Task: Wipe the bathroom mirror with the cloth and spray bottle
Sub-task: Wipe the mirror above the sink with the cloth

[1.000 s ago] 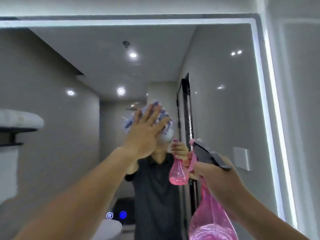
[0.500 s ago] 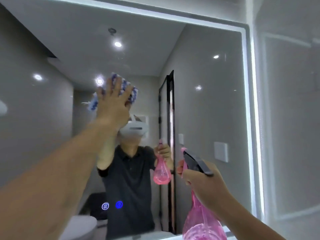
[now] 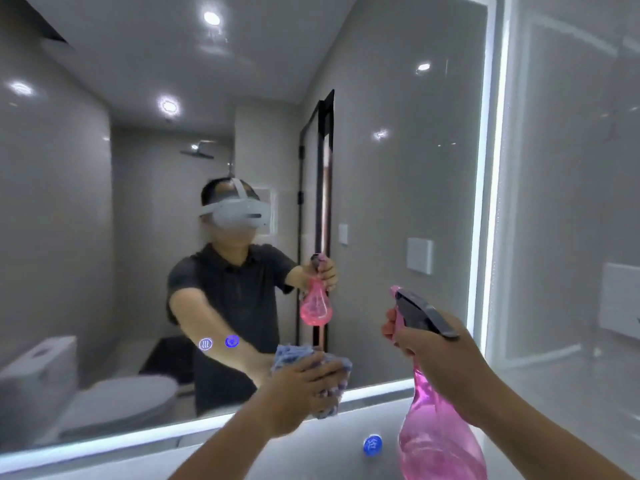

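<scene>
A large wall mirror [image 3: 398,188] with a lit white border fills the view. My left hand [image 3: 300,386] presses a blue-and-white cloth [image 3: 332,393] flat against the glass near the mirror's bottom edge, right of centre. My right hand [image 3: 440,358] grips the neck of a pink translucent spray bottle [image 3: 436,431] with a dark grey trigger head, held upright in front of the mirror's lower right part, nozzle towards the glass. The reflection shows both hands, the cloth and the bottle.
The lit bottom border [image 3: 145,434] runs along the mirror's lower edge, the lit right border [image 3: 485,202] beside a glossy grey wall [image 3: 571,202]. A blue round cap or knob [image 3: 372,445] sits below the mirror. Two small blue touch icons [image 3: 219,342] glow on the glass.
My left hand with the cloth has swept down from the upper middle of the mirror to its bottom edge and to the right. The view has tilted downward; the bottle stays in my right hand.
</scene>
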A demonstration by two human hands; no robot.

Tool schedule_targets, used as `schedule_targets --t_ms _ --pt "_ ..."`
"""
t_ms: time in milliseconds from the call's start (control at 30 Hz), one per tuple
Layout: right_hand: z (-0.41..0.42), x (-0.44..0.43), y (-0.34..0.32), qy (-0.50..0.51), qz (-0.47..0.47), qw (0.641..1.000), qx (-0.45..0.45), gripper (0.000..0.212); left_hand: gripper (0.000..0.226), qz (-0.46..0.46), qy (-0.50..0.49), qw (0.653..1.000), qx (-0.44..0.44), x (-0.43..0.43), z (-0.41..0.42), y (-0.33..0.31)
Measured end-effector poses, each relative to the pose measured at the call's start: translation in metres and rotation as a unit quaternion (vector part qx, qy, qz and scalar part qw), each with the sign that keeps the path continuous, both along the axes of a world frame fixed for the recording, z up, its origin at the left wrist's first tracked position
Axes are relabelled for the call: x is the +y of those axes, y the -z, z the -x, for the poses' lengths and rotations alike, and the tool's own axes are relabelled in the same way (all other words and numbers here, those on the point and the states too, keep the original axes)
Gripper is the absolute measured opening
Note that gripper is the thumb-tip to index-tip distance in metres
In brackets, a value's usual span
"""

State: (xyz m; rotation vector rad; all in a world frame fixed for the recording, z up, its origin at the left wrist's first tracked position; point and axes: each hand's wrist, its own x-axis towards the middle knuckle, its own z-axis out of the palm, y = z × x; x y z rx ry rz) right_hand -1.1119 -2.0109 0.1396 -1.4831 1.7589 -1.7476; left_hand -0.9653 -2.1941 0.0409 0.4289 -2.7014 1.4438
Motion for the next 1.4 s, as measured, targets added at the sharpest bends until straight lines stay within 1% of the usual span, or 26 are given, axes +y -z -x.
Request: schedule_targets --t_ms 67,133,167,267,300,333,400,467,500,533,633,700,733,800,900,967,1000,1033,1067,1133,1200,1267,1300,1333,1367,1400 --pt "0.009 -0.001 0.000 -0.007 -0.008 1.000 -0.021 0.015 0.053 0.041 0.030 0.989 0.141 0.001 0.006 -0.055" --pt "0.019 -0.003 -0.002 -0.011 -0.004 0.999 -0.039 0.018 0.063 0.093 0.048 0.944 0.312 -0.008 0.013 -0.120" --pt "0.023 -0.004 -0.003 -0.013 0.001 0.999 -0.040 0.018 0.060 0.087 0.052 0.921 0.376 -0.014 0.014 -0.145" --pt "0.035 -0.006 -0.005 -0.032 0.010 0.998 -0.045 0.015 0.062 0.025 0.005 0.883 0.469 -0.014 0.026 -0.154" --pt "0.038 -0.006 -0.004 -0.039 0.011 0.998 -0.044 0.015 0.066 0.023 0.006 0.892 0.451 -0.010 0.031 -0.138" --pt "0.042 -0.006 -0.003 -0.044 0.012 0.998 -0.043 0.015 0.070 0.020 0.011 0.918 0.396 -0.005 0.037 -0.113" --pt "0.052 -0.006 0.000 -0.048 0.014 0.998 -0.040 0.016 0.068 0.037 0.013 0.980 0.196 0.005 0.046 -0.046" --pt "0.065 -0.005 0.002 -0.049 0.009 0.998 -0.039 0.015 0.052 0.054 -0.046 0.997 0.038 0.004 0.047 0.016" --pt "0.071 -0.004 0.002 -0.053 0.007 0.998 -0.035 0.014 0.047 0.036 -0.080 0.996 0.011 0.005 0.046 0.032" --pt "0.077 -0.003 0.002 -0.059 0.006 0.998 -0.031 0.013 0.048 0.022 -0.096 0.995 0.006 0.006 0.045 0.035" --pt "0.090 -0.002 -0.005 -0.075 0.017 0.997 -0.029 0.013 0.058 0.080 -0.060 0.995 0.001 0.002 0.038 -0.008" --pt "0.095 -0.003 -0.014 -0.087 0.032 0.995 -0.034 0.012 0.079 0.084 -0.007 0.990 0.116 0.003 0.032 -0.065" --pt "0.097 -0.005 -0.019 -0.091 0.040 0.994 -0.038 0.014 0.081 0.085 -0.006 0.976 0.199 0.003 0.029 -0.100" --pt "0.100 -0.010 -0.028 -0.099 0.059 0.993 -0.035 0.017 0.065 0.088 -0.013 0.928 0.362 0.001 0.019 -0.164" --pt "0.108 -0.016 -0.032 -0.122 0.082 0.988 -0.040 0.014 0.054 0.024 -0.071 0.813 0.577 -0.007 0.009 -0.230" --pt "0.111 -0.020 -0.028 -0.135 0.076 0.987 -0.051 0.010 0.052 0.021 -0.081 0.750 0.656 -0.007 0.032 -0.236" --pt "0.112 -0.021 -0.024 -0.140 0.071 0.986 -0.053 0.010 0.053 0.032 -0.066 0.748 0.660 -0.008 0.050 -0.226" --pt "0.113 -0.023 -0.020 -0.144 0.064 0.986 -0.052 0.011 0.056 0.045 -0.035 0.776 0.628 -0.008 0.069 -0.206" --pt "0.113 -0.024 -0.017 -0.146 0.057 0.986 -0.052 0.011 0.064 0.056 -0.001 0.827 0.559 -0.008 0.089 -0.178" --pt "0.115 -0.027 -0.011 -0.155 0.040 0.986 -0.056 0.009 0.082 0.067 0.049 0.927 0.366 -0.005 0.120 -0.109" --pt "0.118 -0.028 -0.008 -0.170 0.031 0.983 -0.056 0.021 0.084 0.038 0.038 0.977 0.206 0.001 0.127 -0.052" --pt "0.124 -0.028 -0.007 -0.165 0.034 0.984 -0.053 0.016 0.079 0.019 0.013 0.994 0.110 0.007 0.122 -0.045" --pt "0.128 -0.026 -0.007 -0.162 0.038 0.985 -0.051 0.009 0.077 0.015 0.017 0.995 0.102 0.003 0.118 -0.060" --pt "0.131 -0.025 -0.007 -0.155 0.044 0.986 -0.050 0.006 0.076 0.024 0.021 0.991 0.133 -0.002 0.114 -0.082" --pt "0.135 -0.024 -0.007 -0.148 0.050 0.987 -0.047 0.010 0.073 0.042 0.023 0.978 0.204 -0.007 0.110 -0.113" --pt "0.138 -0.023 -0.008 -0.138 0.056 0.988 -0.044 0.015 0.069 0.061 0.031 0.952 0.298 -0.011 0.106 -0.150"
